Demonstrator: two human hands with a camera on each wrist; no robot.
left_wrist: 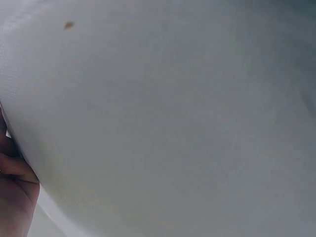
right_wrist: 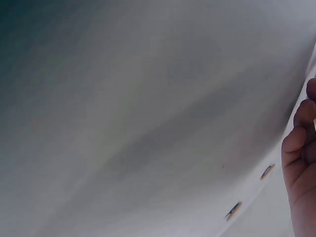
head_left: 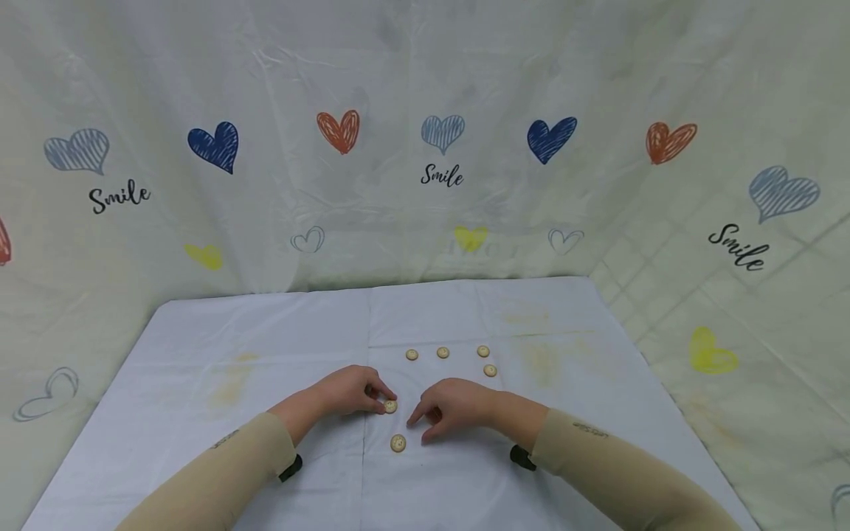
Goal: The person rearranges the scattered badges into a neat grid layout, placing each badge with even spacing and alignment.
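In the head view, a round tan button [head_left: 391, 406] is at the fingertips of my left hand [head_left: 348, 389], between thumb and forefinger, at the white cloth. My right hand [head_left: 458, 408] hovers just right of it, fingers loosely bent, with nothing held. Nearer to me, a second button [head_left: 398, 443] lies flat between the hands. The left wrist view catches only part of the left hand [left_wrist: 17, 185] at its edge; the button is not clear there. In the right wrist view, the curled fingers of the right hand [right_wrist: 302, 158] show at the edge.
Farther back lie a left button [head_left: 412, 355], a middle button [head_left: 443, 352], and two at the right, one button [head_left: 483, 351] behind another button [head_left: 490, 370]. The white tablecloth [head_left: 199, 354] has yellowish stains. A heart-printed curtain [head_left: 392, 221] hangs behind the table.
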